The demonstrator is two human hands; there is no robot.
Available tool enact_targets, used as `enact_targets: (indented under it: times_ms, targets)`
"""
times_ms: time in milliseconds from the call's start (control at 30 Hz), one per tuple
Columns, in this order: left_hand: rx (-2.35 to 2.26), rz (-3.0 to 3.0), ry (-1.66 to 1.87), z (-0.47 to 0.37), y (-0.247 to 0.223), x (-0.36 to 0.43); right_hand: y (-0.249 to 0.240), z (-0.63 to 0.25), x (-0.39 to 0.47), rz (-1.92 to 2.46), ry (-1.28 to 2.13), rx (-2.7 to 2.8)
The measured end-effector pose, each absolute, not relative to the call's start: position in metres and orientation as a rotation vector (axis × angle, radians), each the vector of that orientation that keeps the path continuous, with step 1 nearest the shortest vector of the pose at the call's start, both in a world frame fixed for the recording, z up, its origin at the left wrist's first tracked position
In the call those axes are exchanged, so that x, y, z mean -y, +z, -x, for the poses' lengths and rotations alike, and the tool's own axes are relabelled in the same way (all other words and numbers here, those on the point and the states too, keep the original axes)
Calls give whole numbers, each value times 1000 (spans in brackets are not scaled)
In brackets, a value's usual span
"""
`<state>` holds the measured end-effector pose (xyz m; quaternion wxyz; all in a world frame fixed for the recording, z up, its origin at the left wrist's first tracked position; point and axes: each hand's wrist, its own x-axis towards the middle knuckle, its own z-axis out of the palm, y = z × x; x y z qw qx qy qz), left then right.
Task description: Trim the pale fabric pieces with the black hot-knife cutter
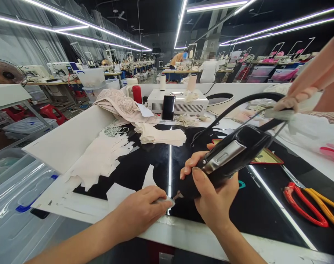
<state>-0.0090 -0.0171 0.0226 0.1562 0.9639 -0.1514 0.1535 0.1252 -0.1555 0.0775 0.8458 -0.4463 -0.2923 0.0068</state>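
My right hand (213, 194) is wrapped round a black handheld tool (233, 150) with a metal strip on its side and a thick black cable. The tool's lower end points down and left, close to my left hand (147, 205). My left hand is pinched on a small pale piece (169, 201) above the black glossy tabletop (183, 209). Just behind my left hand, a white curved piece (149, 176) and a white flat piece (118, 194) lie on the table.
Pale cut pieces (98, 157) spread at left, with a stack (164, 135) behind. Red-handled scissors (304, 205) and orange-handled ones lie at right. A phone (168, 107) stands against a white machine (180, 102). Another person's hand (290, 101) is at the cable, upper right.
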Motion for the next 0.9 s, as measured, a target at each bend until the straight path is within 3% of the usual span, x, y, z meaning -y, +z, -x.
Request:
enact_targets:
  times_ms: [900]
  targets:
    - [432,-2667,481,4,38,-1,79,-148,167,1104,-91,655]
